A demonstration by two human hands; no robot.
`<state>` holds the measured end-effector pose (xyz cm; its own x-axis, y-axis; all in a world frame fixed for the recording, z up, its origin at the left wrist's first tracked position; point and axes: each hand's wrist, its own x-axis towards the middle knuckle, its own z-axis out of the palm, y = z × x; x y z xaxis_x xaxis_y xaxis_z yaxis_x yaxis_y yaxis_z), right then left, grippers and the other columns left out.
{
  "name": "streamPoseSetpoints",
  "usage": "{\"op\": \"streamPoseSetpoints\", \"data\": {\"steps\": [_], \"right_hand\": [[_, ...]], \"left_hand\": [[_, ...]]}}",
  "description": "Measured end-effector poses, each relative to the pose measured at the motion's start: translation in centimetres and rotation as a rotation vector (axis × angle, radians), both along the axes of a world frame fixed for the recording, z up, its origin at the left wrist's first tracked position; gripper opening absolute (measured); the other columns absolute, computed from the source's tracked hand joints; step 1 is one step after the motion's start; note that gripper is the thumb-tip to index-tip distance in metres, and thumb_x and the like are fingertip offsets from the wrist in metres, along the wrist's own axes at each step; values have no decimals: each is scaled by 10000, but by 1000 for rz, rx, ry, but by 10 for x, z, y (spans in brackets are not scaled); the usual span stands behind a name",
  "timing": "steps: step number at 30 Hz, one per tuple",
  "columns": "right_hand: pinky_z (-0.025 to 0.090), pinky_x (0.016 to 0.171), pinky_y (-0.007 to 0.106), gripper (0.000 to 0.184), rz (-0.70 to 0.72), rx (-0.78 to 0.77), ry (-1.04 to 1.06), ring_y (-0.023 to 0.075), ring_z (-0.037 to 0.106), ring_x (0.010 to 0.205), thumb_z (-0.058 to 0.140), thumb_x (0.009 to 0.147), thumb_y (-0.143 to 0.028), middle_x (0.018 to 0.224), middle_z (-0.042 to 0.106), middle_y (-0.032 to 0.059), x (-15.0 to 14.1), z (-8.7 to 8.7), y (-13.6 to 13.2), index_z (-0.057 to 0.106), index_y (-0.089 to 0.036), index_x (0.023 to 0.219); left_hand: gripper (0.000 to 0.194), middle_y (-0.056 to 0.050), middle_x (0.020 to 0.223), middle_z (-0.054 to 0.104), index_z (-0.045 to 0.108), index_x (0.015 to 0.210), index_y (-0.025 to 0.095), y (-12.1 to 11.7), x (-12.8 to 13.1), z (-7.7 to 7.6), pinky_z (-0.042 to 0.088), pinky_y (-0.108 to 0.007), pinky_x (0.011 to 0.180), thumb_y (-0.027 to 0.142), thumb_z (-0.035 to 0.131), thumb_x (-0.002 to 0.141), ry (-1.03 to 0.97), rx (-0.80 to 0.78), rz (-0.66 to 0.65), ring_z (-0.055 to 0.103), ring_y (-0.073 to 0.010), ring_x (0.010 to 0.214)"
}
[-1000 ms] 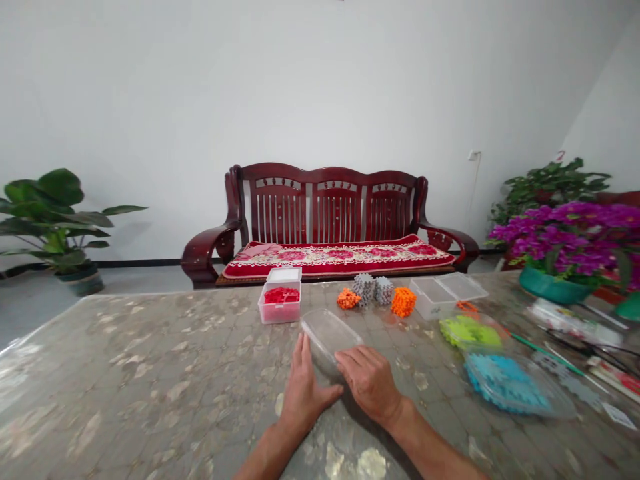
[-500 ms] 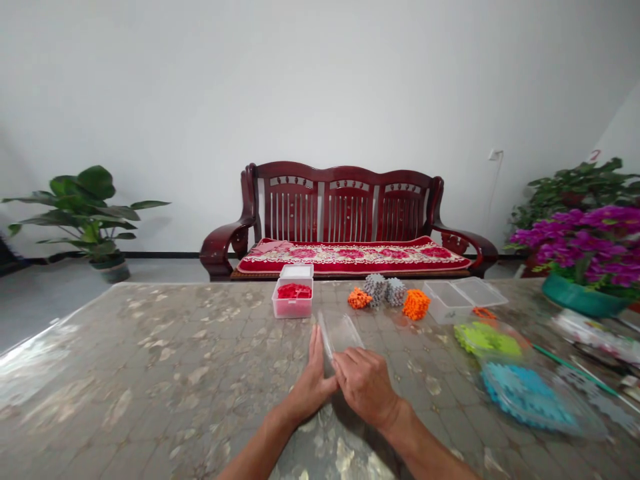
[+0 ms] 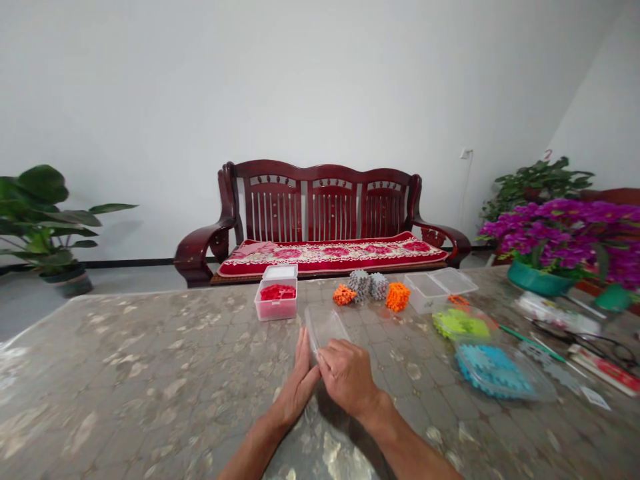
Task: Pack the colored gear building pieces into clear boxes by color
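Note:
A clear plastic box (image 3: pixel 327 323) stands on the table in front of me, its near end covered by my hands. My left hand (image 3: pixel 296 385) lies along the box's left side with the fingers stretched out straight and the thumb toward the near end. At the near end, my right hand (image 3: pixel 347 375) is closed with its fingers curled over the box's edge. The exact grip under the right fingers is hidden. Beyond the box, to the left, an open box (image 3: pixel 276 308) contains red plastic pieces (image 3: pixel 278 293).
Orange (image 3: pixel 399 297) and grey (image 3: pixel 359 285) interlocking-piece blocks sit behind the box. To the right are an open clear box (image 3: pixel 420 293), green pieces (image 3: pixel 463 324), blue pieces (image 3: pixel 495 369), eyeglasses (image 3: pixel 616 352) and a flower pot (image 3: pixel 537 279). A wooden bench (image 3: pixel 333 200) stands behind the table.
My view has turned right, so the scene sits further left. Both hands stay at the clear box, and the right hand remains curled over its near end.

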<state>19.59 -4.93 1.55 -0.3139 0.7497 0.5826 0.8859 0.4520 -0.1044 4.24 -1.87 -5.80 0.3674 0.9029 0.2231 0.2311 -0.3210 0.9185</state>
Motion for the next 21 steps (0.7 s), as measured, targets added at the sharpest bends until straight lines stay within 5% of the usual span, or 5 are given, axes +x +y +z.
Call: {"op": "streamPoseSetpoints", "data": {"steps": [10,21], "right_hand": [[293,610,296,208,23,66,-2,147,542,636,555,878,-133,681,632,3,-3,-9,2,589,-215,689],[301,622,258,313,-59,33,178,120,603,651,486,974,-164,695,674,8,8,11,7,664,-205,719]], "left_hand": [[702,-64,1701,-40,20,1611,175,1,10,-16,42,-432,1272,359,332,1010,-55,54,63,-42,-224,1555],[663,-75,1701,48,144,1603,155,-6,7,4,51,-398,1273,400,301,1007,-73,2,37,33,-219,1563]]}}
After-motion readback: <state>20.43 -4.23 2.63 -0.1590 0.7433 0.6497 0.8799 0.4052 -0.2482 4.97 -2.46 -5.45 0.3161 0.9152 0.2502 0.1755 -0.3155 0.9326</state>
